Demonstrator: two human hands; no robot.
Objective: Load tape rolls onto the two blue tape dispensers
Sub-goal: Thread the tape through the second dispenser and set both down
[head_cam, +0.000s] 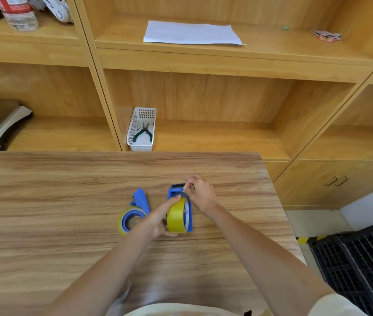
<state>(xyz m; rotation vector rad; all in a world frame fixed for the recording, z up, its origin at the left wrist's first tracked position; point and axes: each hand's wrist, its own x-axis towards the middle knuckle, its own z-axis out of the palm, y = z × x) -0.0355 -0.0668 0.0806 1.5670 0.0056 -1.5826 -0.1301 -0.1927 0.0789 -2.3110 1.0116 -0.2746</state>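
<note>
Yellow tape roll point(176, 216) sitting in blue plastic dispenser point(179, 202) on wooden table point(66, 201) | left hand point(161, 216) gripping roll | right hand point(200, 192) pinching tape end at dispenser's front | second loaded blue dispenser point(134, 212) lying just left.

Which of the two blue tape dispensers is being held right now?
The right dispenser, gripped by both hands; the left dispenser lies untouched on the table.

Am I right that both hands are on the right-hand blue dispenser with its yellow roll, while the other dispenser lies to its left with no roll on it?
Not quite. The head view shows the other dispenser on the left already carrying a yellow roll. The rest stands: the left hand and right hand are both on the right-hand dispenser with its yellow tape roll.
</note>
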